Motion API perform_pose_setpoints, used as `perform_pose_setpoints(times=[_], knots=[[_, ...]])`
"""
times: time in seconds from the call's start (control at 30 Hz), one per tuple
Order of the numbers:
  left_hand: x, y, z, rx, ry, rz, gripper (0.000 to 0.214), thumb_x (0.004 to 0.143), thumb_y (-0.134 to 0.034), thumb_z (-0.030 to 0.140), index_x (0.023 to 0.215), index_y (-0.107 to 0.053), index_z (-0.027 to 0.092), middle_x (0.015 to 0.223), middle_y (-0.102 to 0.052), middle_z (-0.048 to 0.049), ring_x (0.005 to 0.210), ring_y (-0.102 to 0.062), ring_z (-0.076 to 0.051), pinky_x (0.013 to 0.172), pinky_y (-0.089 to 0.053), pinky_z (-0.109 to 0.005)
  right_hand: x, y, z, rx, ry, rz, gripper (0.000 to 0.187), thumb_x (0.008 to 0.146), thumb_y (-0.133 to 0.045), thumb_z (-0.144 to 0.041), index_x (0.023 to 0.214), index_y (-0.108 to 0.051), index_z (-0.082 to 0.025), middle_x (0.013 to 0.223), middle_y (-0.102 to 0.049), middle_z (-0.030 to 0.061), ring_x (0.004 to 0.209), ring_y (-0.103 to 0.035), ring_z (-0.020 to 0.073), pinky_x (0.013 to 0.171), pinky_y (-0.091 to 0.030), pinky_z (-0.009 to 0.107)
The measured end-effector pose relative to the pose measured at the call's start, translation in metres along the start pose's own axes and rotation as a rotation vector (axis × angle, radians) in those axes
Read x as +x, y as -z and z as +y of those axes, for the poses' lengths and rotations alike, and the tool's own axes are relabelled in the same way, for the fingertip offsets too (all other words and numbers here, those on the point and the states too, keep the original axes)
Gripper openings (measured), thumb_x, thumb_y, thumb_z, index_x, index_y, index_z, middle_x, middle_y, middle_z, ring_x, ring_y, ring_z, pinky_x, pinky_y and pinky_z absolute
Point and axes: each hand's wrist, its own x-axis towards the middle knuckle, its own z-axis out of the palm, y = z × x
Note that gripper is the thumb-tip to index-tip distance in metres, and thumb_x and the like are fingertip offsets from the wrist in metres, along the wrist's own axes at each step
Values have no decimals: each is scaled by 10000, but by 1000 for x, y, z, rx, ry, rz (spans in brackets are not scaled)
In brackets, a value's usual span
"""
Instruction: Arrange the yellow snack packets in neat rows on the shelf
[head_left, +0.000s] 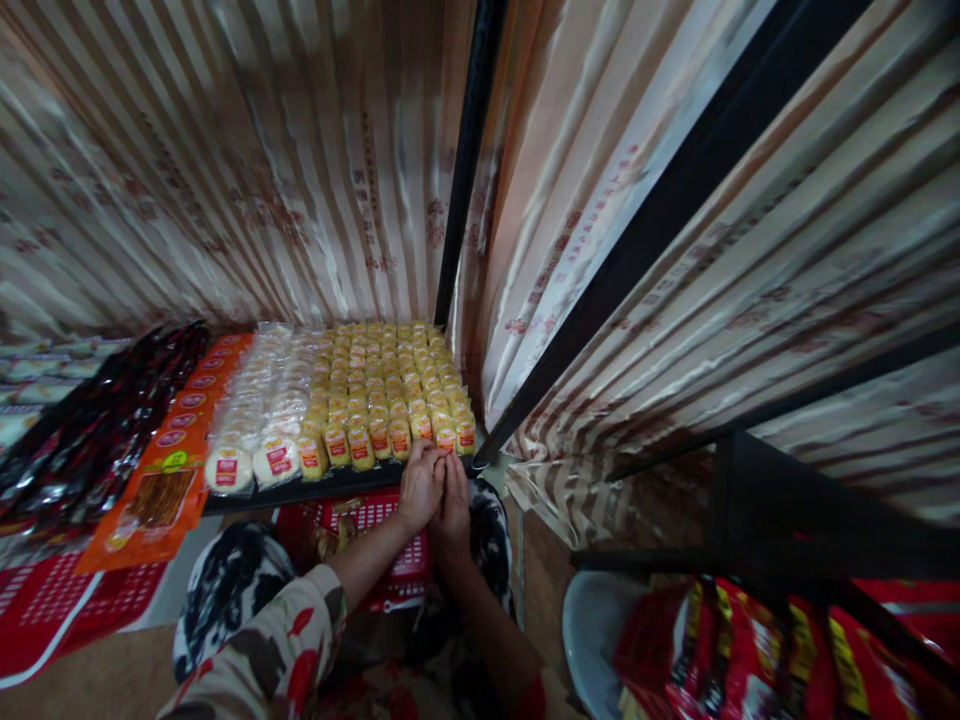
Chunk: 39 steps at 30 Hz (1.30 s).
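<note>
Rows of small yellow snack cakes (375, 390) in clear wrappers with red labels fill the right end of a dark shelf (300, 490). At its front edge, near the right corner, my left hand (421, 488) and my right hand (452, 505) are pressed together. Their fingers are curled closed around a yellow wrapped cake (446, 438) in the front row; a bit of red shows at the fingertips, and the rest of the grip is hidden. Left of the yellow cakes stand rows of white round wrapped cakes (231, 468).
Orange snack packets (161, 475) and dark shiny packets (112, 400) lie farther left. A red basket (412, 575) holding a few wrapped pieces stands below the shelf between my knees. Dark posts (469, 170) and pleated curtains (300, 150) enclose the corner. Red packets (750, 640) are at lower right.
</note>
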Motion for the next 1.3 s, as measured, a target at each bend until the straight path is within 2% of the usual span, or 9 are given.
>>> perform_pose_setpoints(times=[0.4, 0.63, 0.83, 0.93, 1.03, 1.13, 1.2, 1.3], knots=[[-3, 2, -1, -48, 1, -13, 243, 846, -421, 142, 923, -644, 201, 982, -500, -59, 929, -525, -155, 905, -461, -314, -4, 1, 0, 11, -26, -2, 449, 903, -332, -256, 1333, -391, -142, 1341, -431, 182, 1265, -388, 240, 992, -386, 481], [-8, 1, -10, -99, -36, -2, 249, 843, -414, 159, 884, -658, 190, 943, -480, -56, 874, -530, -146, 839, -487, -298, -12, 1, -9, 70, -86, -11, 437, 915, -312, -284, 1324, -390, -149, 1364, -395, 183, 1278, -373, 237, 1013, -362, 496], [-22, 9, -11, -85, -40, 15, 260, 825, -414, 130, 903, -655, 186, 900, -512, -46, 845, -538, -130, 809, -479, -261, -28, 4, -23, 156, -172, -82, 440, 895, -335, -256, 1321, -379, -158, 1301, -466, 163, 1236, -416, 230, 1021, -352, 478], [-42, 20, -19, -61, 12, -7, 279, 826, -392, 114, 933, -643, 173, 869, -554, -50, 833, -553, -138, 793, -476, -263, -45, 2, -30, 190, -184, -177, 465, 859, -363, -236, 1318, -377, -162, 1270, -497, 152, 1202, -448, 236, 1005, -368, 464], [-65, 34, -37, 19, 163, -81, 305, 826, -386, 100, 1008, -626, 150, 934, -593, -72, 894, -565, -149, 834, -459, -268, -63, -5, -36, 208, -234, -314, 498, 813, -388, -202, 1308, -390, -148, 1273, -497, 148, 1205, -450, 224, 1012, -372, 422], [-83, 45, -64, 188, 387, -285, 340, 827, -384, 83, 1077, -607, 142, 1042, -615, -83, 988, -558, -144, 903, -419, -254, -72, -16, -38, 149, -345, -554, 501, 749, -409, -121, 1246, -469, -100, 1240, -521, 164, 1178, -475, 215, 1015, -373, 375], [-89, 51, -84, 285, 521, -434, 322, 817, -411, 80, 1033, -637, 156, 1034, -642, -71, 993, -569, -146, 916, -407, -252, -73, -27, -36, 81, -399, -755, 471, 715, -415, -74, 1167, -545, -90, 1191, -561, 162, 1143, -502, 215, 1014, -369, 356], [-93, 57, -113, 335, 651, -547, 242, 783, -491, 100, 913, -683, 172, 965, -678, -61, 925, -612, -156, 860, -436, -244, -71, -45, -27, 39, -435, -865, 424, 701, -448, -60, 1088, -607, -124, 1157, -595, 139, 1121, -522, 222, 1003, -368, 354]])
